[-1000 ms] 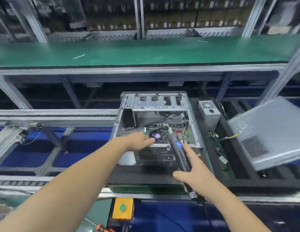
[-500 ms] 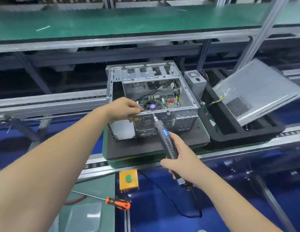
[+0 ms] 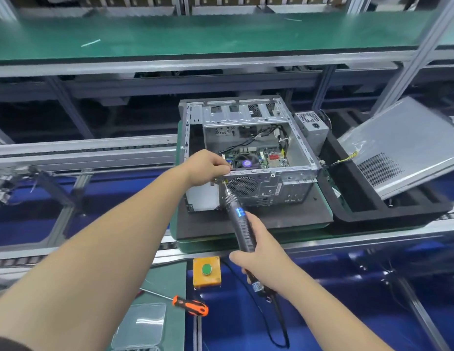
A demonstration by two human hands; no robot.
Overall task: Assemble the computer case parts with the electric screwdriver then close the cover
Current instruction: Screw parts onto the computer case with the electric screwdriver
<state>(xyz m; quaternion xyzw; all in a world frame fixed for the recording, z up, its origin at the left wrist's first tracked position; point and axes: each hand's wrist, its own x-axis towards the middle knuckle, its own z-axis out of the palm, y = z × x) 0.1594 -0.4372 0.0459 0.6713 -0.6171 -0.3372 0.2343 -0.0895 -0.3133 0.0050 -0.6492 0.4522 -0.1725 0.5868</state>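
**Driver tip at the rear panel, case lying open**

My right hand [image 3: 262, 252] is wrapped round the lower grip of the electric screwdriver [image 3: 238, 220]. Thumb lies along the near side, fingers curl under the barrel, forefinger reaches up toward the lit blue panel. The tool slants up and to the left; its bit meets the rear panel of the computer case [image 3: 248, 158] at the upper left corner of the round fan grille [image 3: 242, 185]. The black cord [image 3: 277, 317] trails from the butt of the tool down past my wrist.

My left hand [image 3: 208, 167] sits on the case's near top edge, just above the bit. Fingers are bent over the rim, tips tucked inside, thumb below against the panel: a closed grip on the metal edge.

The case lies open side up on a black foam pad [image 3: 246, 220] on the conveyor. Motherboard and CPU fan [image 3: 247, 163] show inside, with black cables running across the back wall.

The cover [image 3: 403, 145] is off, leaning tilted in the black tray [image 3: 347, 198] to the right of the case. A grey power supply [image 3: 313, 127] stands between case and cover.

Near me: a yellow box with a green button [image 3: 207, 271], an orange-handled manual screwdriver [image 3: 189, 305] on the green mat, and a clear plastic box [image 3: 142, 323] beside it.
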